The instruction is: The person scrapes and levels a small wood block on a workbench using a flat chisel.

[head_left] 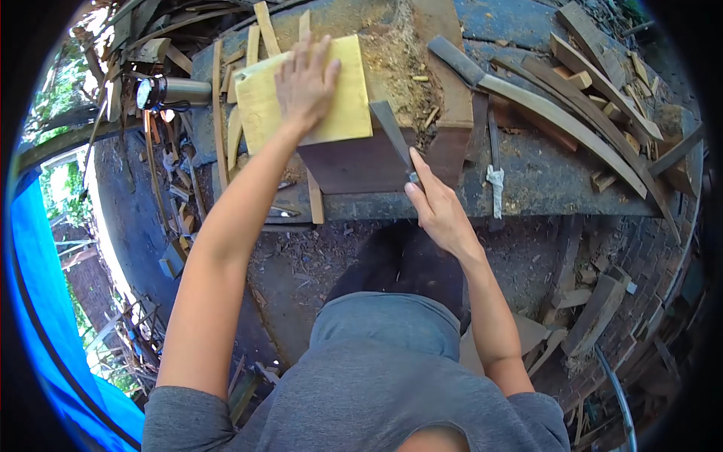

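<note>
Right hand (440, 207): fingers closed around the flat-bladed tool (392, 134), blade ahead of the grip
Wooden block (361, 162): just beyond the grip, under the yellow board (260, 113)
Left hand (303, 87): spread on the board, not gripping
Flask (187, 92): well left of the grip

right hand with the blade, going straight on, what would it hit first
The right hand, blade leading, would likely meet the yellow board first, at its right edge; depth is unclear.
</note>
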Demonstrator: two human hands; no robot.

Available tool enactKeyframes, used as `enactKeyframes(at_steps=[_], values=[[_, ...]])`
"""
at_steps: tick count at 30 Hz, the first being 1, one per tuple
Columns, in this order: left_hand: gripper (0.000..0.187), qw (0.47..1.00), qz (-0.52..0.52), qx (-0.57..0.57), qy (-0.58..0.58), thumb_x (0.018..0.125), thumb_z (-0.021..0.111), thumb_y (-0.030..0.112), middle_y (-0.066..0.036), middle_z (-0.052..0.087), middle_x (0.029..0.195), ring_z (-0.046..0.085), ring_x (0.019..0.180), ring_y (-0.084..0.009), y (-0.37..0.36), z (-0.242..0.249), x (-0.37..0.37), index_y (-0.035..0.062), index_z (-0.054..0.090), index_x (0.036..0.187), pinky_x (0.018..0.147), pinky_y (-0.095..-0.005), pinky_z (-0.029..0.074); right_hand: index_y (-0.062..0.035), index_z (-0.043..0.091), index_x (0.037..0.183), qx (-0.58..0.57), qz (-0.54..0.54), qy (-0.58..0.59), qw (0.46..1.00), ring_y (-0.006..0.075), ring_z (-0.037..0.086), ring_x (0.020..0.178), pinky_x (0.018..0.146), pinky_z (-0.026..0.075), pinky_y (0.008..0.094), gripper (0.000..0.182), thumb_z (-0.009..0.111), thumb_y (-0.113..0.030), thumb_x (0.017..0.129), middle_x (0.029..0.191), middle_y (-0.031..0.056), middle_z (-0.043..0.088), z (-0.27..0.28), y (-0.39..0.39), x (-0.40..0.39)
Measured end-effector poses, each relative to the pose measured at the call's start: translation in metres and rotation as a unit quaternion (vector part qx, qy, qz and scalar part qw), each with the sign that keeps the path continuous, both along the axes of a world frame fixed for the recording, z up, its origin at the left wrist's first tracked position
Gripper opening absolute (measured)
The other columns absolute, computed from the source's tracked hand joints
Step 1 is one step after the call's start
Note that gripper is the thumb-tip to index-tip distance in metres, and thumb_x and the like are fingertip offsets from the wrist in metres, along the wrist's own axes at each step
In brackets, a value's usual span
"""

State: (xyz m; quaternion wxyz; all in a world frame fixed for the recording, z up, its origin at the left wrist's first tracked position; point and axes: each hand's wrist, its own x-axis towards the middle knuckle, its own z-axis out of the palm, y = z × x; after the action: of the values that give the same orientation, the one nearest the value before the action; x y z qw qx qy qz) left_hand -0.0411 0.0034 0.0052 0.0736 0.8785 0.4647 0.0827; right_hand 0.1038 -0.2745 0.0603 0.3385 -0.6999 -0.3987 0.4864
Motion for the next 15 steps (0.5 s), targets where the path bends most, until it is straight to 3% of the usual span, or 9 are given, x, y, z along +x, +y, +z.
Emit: enactKeyframes(at_steps=[4,6,9,11,12,15], values=[[0.056,0.996,0.042,0.071,0.035,0.104,0.029,0.053,-0.005,0.033,0.159,0.02,0.152,-0.0253,-0.014,-0.01,0.002,0.0317,0.03,0.156,0.121,-0.0563,0.01,-0.0175,0.03,0.157,-0.027,0.011,0.031,0.999,0.0416,0.067,0.088,0.081,0.051,0.0457,0.056,0.048,-0.026,0.105,0.094,0.0246,0.066,-0.009,0.001,-0.007],[0.056,0.996,0.051,0.066,0.036,0.104,0.029,0.053,-0.004,0.033,0.159,0.021,0.152,-0.0251,-0.022,-0.01,0.0,0.0323,0.031,0.156,0.121,-0.0562,0.01,-0.0191,0.029,0.157,-0.062,0.007,0.02,0.998,0.0415,0.067,0.085,0.08,0.051,0.0465,0.056,0.048,-0.026,0.105,0.09,0.0235,0.065,-0.005,0.001,-0.013],[0.054,0.996,0.061,0.065,0.024,0.104,0.029,0.051,-0.004,0.033,0.158,0.021,0.151,-0.0245,-0.024,-0.009,0.002,0.0332,0.033,0.155,0.121,-0.0562,0.01,-0.022,0.031,0.157,-0.056,0.013,-0.082,0.995,0.0411,0.067,0.078,0.073,0.052,0.0492,0.057,0.05,-0.026,0.104,0.083,0.021,0.064,0.0,-0.003,-0.02],[0.053,0.995,0.065,0.071,0.019,0.104,0.029,0.05,-0.004,0.034,0.158,0.022,0.151,-0.0241,-0.022,-0.008,0.001,0.0335,0.033,0.155,0.121,-0.0562,0.01,-0.0233,0.031,0.157,0.049,-0.003,-0.178,0.983,0.0405,0.065,0.068,0.063,0.052,0.0513,0.057,0.051,-0.025,0.103,0.081,0.0193,0.064,-0.003,-0.014,-0.032],[0.053,0.995,0.066,0.067,0.017,0.104,0.029,0.05,-0.004,0.034,0.158,0.022,0.151,-0.0237,-0.021,-0.008,0.001,0.0334,0.034,0.154,0.121,-0.0562,0.01,-0.0238,0.032,0.156,0.075,0.0,-0.198,0.977,0.0387,0.065,0.063,0.057,0.053,0.0495,0.059,0.054,-0.024,0.101,0.079,0.0175,0.063,-0.005,-0.018,-0.038],[0.052,0.995,0.074,0.065,0.007,0.104,0.029,0.048,-0.004,0.035,0.157,0.023,0.15,-0.0236,-0.024,-0.011,0.001,0.0336,0.036,0.154,0.122,-0.0564,0.01,-0.0238,0.033,0.156,0.067,0.018,-0.209,0.976,0.0384,0.064,0.061,0.055,0.054,0.0495,0.059,0.055,-0.024,0.101,0.077,0.0163,0.06,-0.011,-0.017,-0.052]])
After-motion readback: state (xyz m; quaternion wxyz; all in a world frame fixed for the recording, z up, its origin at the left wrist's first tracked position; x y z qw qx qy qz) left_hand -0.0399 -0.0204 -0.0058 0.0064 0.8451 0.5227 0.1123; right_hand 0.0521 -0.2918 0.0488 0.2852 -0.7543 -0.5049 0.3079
